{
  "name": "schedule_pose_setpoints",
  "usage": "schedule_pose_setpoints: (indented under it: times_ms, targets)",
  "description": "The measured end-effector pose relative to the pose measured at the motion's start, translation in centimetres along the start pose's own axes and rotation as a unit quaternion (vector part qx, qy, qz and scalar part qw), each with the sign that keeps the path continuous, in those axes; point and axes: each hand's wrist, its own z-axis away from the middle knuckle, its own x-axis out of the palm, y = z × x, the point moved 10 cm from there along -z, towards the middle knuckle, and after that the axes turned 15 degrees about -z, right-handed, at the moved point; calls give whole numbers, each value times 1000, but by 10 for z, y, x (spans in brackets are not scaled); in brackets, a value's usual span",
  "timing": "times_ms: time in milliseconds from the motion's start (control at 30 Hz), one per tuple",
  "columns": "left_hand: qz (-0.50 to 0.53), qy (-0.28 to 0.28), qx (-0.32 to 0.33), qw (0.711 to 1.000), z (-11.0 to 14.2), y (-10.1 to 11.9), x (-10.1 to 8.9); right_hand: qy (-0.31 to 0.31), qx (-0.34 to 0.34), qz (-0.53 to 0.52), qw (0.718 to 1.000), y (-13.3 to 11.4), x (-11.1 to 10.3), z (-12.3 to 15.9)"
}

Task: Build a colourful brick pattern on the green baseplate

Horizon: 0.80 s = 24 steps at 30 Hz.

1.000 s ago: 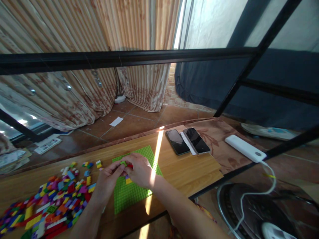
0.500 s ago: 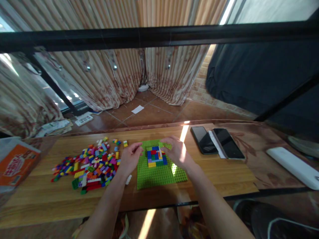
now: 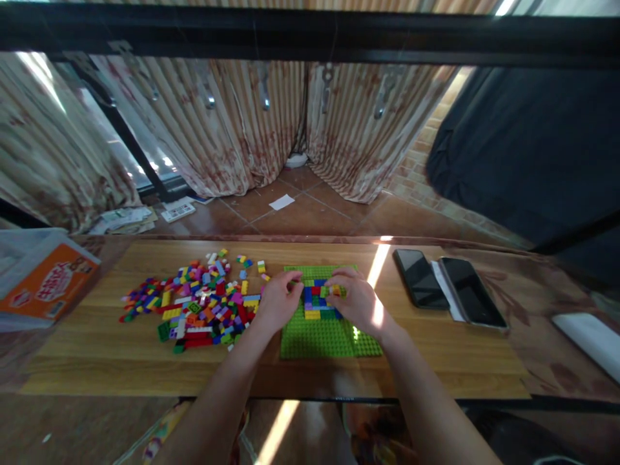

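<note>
A green baseplate (image 3: 317,342) lies on the wooden table, bearing a low square of blue, yellow, red and green toy bricks (image 3: 312,315). My right hand (image 3: 356,300) reaches over the right side of this square, its thumb and fingers closed around a small yellowish brick (image 3: 336,290). That brick is partly hidden by the fingers. On the left edge of the baseplate rests my left hand (image 3: 281,302), fingers curved, thumb and index apart, nothing visible between them. A large heap of loose bricks (image 3: 208,303) spreads left of my left hand.
Two dark phones (image 3: 420,278) (image 3: 472,292) lie at the table's right, with white paper (image 3: 446,290) between them. A clear tub with an orange label (image 3: 53,281) stands at the far left. A white oblong object (image 3: 591,339) lies far right.
The view has shifted, so the table sits further right and the tub shows more. My right fingers have closed over the bricks on the right side of the square. My left hand stays beside it.
</note>
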Motion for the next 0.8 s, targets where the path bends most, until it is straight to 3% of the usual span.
schedule_pose_setpoints:
  times_ms: [367, 800]
  targets:
    - [-71, 13, 34, 997, 3, 8, 3, -16, -29, 41, 999, -4, 10, 2]
    - [-83, 11, 49, 995, 5, 12, 3, -46, -74, 116, 989, -14, 10, 6]
